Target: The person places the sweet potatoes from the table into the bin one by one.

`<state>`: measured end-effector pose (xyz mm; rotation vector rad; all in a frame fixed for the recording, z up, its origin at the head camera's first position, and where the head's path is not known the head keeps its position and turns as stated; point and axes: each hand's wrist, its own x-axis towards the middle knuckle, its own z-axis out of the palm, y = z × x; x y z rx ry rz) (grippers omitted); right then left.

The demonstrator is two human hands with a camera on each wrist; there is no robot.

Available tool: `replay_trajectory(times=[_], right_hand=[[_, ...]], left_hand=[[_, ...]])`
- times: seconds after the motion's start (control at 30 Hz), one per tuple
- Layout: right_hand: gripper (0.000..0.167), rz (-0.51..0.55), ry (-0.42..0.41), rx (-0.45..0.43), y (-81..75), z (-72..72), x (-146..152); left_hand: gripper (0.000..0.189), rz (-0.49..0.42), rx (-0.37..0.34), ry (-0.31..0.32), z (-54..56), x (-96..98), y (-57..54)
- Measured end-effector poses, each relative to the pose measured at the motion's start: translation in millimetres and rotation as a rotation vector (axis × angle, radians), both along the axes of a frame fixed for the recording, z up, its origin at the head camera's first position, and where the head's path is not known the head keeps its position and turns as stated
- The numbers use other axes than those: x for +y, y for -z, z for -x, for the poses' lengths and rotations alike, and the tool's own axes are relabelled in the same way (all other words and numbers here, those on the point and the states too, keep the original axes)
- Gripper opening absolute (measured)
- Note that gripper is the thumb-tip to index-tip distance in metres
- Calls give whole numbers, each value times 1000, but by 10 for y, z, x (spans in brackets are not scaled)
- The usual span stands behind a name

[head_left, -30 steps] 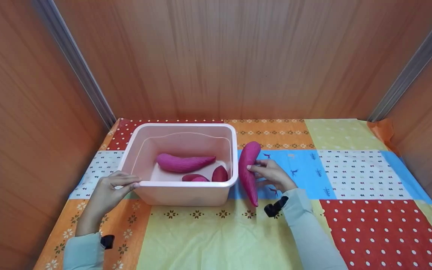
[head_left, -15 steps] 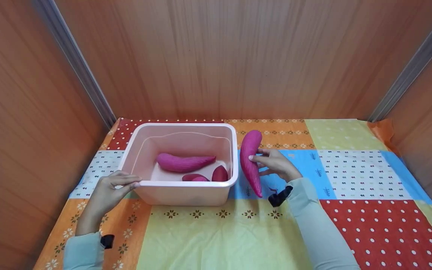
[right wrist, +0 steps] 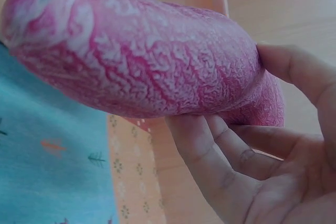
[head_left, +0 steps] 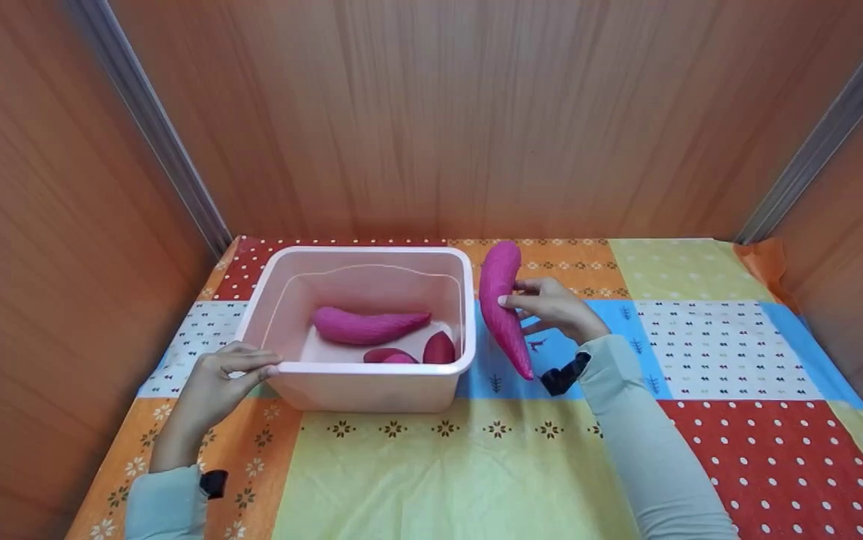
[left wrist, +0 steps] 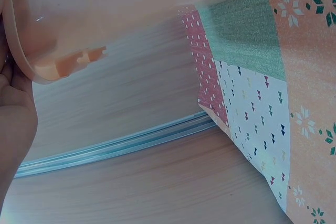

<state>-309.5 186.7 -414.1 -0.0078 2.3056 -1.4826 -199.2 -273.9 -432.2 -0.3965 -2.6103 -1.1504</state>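
In the head view my right hand [head_left: 563, 309] holds a magenta sweet potato [head_left: 501, 307] between thumb and fingers, just right of a pale pink plastic bin [head_left: 371, 368]. It hangs above the cloth, thick end away from me, tapered end towards me. Up close in the right wrist view, the sweet potato [right wrist: 157, 61] shows wrinkled skin. My left hand [head_left: 210, 390] pinches the bin's rim at the near left corner. Inside the bin lie a long sweet potato [head_left: 368, 326] and, partly hidden by the front wall, smaller reddish pieces [head_left: 439, 349].
A patchwork-print tablecloth [head_left: 431, 480] covers the table under the bin. Wood-grain panels [head_left: 431, 120] close off the back and both sides, joined by metal strips [head_left: 169, 127] at the corners. Black camera mounts [head_left: 214, 484] sit on both wrists.
My right hand has lifted the sweet potato off the cloth and carried it away from me, with its near tip swinging slightly right. My left hand and the bin have stayed put.
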Motion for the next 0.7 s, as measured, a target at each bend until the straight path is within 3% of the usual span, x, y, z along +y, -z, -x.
replay_trajectory(times=[0.3, 0.7], right_hand=[[74, -39, -16, 18, -173, 35, -18], [72, -68, -100, 91, -417, 77, -102]], left_hand=[[23, 5, 0, 0, 0, -15, 16], [22, 30, -19, -20, 0, 2, 3]])
